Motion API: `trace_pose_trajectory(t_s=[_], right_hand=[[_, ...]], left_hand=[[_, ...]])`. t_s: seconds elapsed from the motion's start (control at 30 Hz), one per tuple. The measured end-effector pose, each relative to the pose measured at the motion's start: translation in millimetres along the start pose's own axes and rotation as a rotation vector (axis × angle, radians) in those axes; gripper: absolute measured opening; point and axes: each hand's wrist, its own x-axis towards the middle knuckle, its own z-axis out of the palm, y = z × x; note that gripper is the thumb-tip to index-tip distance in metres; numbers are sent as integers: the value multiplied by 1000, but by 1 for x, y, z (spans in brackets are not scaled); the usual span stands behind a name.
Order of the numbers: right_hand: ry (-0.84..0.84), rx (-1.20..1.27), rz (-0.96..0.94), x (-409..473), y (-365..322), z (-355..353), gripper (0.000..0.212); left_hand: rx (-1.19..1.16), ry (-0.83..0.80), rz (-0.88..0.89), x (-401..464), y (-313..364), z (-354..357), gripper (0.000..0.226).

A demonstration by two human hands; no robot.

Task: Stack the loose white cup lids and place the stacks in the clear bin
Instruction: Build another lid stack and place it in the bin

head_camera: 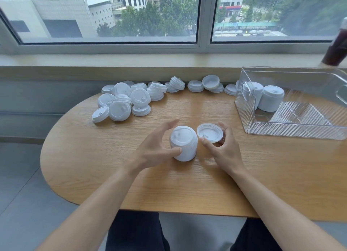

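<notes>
A stack of white lids [184,143] stands on the wooden table [187,179] in front of me. My left hand [155,147] cups its left side, thumb pressed against the lower lids and fingers reaching over the back. Just to the right, my right hand [224,147] pinches a single white lid [210,133], tilted with its hollow underside facing me. Loose white lids [124,100] lie piled at the back left and in a row [195,86] along the back edge. The clear bin [293,126] at the right holds two lid stacks [270,98].
A window sill [169,60] runs behind the table. A dark drink in a clear cup [336,47] stands on the sill at the far right, above the bin. The table's front edge curves close to my lap.
</notes>
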Motion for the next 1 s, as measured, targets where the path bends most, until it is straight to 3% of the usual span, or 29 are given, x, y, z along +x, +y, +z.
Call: trace_pose_trajectory(t_s=[0.17, 0.37, 0.53, 0.6, 0.7, 0.87, 1.0], right_hand=[[3, 24, 10, 0, 0, 0, 82], [-1, 53, 17, 1, -1, -1, 88], [-11, 56, 19, 0, 0, -2, 89], [-13, 52, 14, 1, 0, -2, 90], [-14, 51, 6, 1, 1, -2, 90], [-12, 66, 9, 1, 1, -1, 88], [-7, 80, 13, 1, 1, -1, 88]], left_hand=[[-31, -21, -6, 2, -3, -2, 77], [-11, 276, -46, 2, 7, 17, 77], [226, 354, -157, 3, 20, 35, 89], [243, 337, -170, 5, 19, 36, 94], [61, 197, -139, 8, 13, 30, 104], [-147, -34, -142, 12, 5, 13, 98], [-169, 66, -133, 13, 3, 13, 90]])
